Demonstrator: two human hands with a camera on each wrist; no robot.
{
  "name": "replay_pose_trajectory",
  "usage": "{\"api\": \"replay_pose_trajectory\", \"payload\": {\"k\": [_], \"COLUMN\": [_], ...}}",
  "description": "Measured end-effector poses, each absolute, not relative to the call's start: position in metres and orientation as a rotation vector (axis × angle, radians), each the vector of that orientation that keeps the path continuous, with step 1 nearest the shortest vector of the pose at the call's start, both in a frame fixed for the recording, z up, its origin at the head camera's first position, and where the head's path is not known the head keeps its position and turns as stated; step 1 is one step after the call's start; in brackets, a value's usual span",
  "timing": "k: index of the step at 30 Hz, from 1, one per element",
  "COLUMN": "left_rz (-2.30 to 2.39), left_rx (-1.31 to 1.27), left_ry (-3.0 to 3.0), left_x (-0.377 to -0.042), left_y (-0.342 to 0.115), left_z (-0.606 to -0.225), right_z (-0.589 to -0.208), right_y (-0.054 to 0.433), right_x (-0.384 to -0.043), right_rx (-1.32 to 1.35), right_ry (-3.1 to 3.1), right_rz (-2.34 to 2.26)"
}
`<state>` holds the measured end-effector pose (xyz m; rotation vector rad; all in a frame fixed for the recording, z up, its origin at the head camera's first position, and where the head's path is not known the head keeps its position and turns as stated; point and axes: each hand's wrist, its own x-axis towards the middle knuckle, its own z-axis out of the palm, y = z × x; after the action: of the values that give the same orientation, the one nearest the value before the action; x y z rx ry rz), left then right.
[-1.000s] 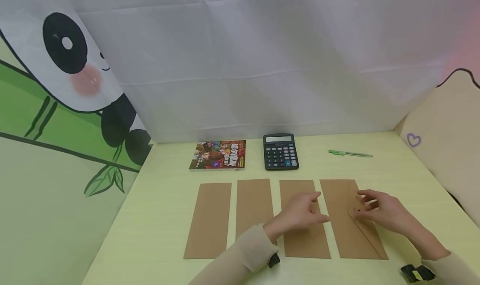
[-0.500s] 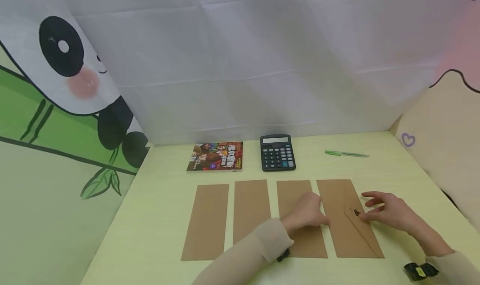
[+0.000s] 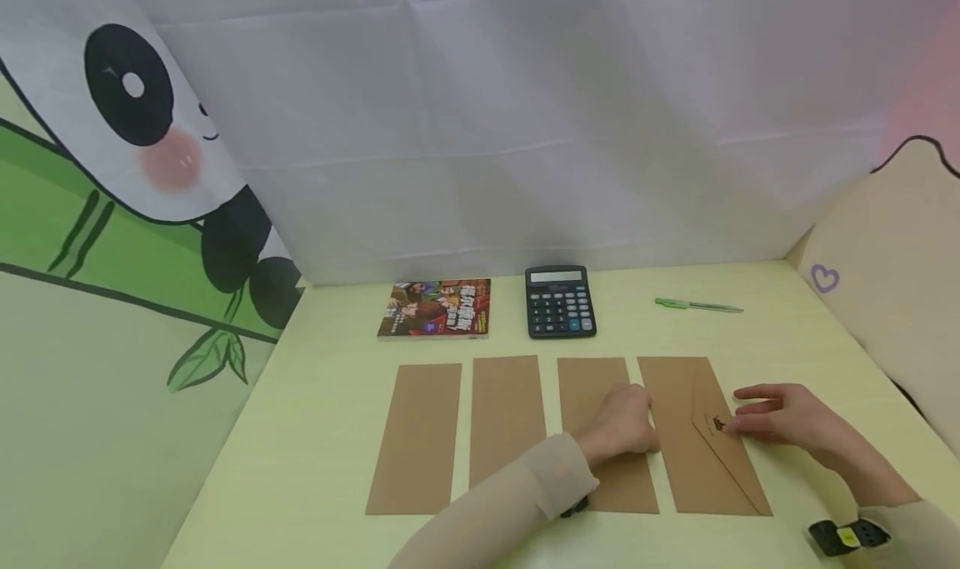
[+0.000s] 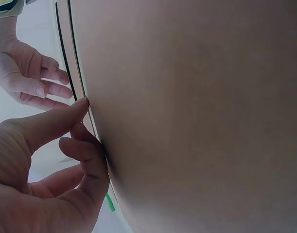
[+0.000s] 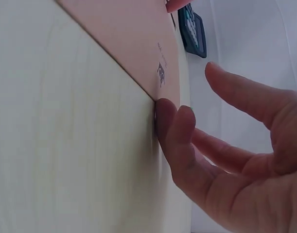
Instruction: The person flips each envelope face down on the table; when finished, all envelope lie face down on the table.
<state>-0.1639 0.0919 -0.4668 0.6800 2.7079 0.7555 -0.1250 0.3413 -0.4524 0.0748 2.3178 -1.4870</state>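
Several brown paper envelopes lie side by side. The rightmost envelope [image 3: 675, 436] shows its flap and a small black print. My left hand [image 3: 618, 423] is over the right part of the third envelope [image 3: 588, 369], fingers bent. In the left wrist view, thumb [image 4: 78, 108] and fingers reach the edge line between these two envelopes, and a brown surface fills the right of that view. My right hand [image 3: 798, 423] is at the right edge of the rightmost envelope. In the right wrist view, one fingertip [image 5: 165, 109] touches that edge, while the other fingers are loosely spread.
Farther left lie two more brown envelopes, the left one [image 3: 416, 440] and its neighbour [image 3: 506, 411]. Behind them are a colourful book [image 3: 435, 308], a black calculator [image 3: 560, 301] and a green pen [image 3: 697, 306]. A white cloth [image 3: 480, 136] hangs at the table's back edge.
My right hand has moved right off the rightmost envelope's flap to its edge, uncovering the print. The left hand has shifted slightly right, its fingers now closer together. The envelopes stay in place.
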Motion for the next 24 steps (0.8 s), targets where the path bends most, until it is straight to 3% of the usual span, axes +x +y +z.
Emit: {"api": "replay_pose_trajectory", "payload": {"k": [13,24], "left_rz": [0.874,1.142], "left_rx": [0.537,0.455], "left_ry": [2.622,2.356], "left_x": [-0.16,-0.159], "left_y": [0.093,0.091], "left_z": [-0.463,-0.455], "right_z": [-0.457,-0.456], "right_y": [0.356,0.365], "right_x": [-0.129,-0.127], "right_rx": [-0.011,-0.29], "right_ry": [2.035,1.757], "right_rz": [-1.676,-1.901]}}
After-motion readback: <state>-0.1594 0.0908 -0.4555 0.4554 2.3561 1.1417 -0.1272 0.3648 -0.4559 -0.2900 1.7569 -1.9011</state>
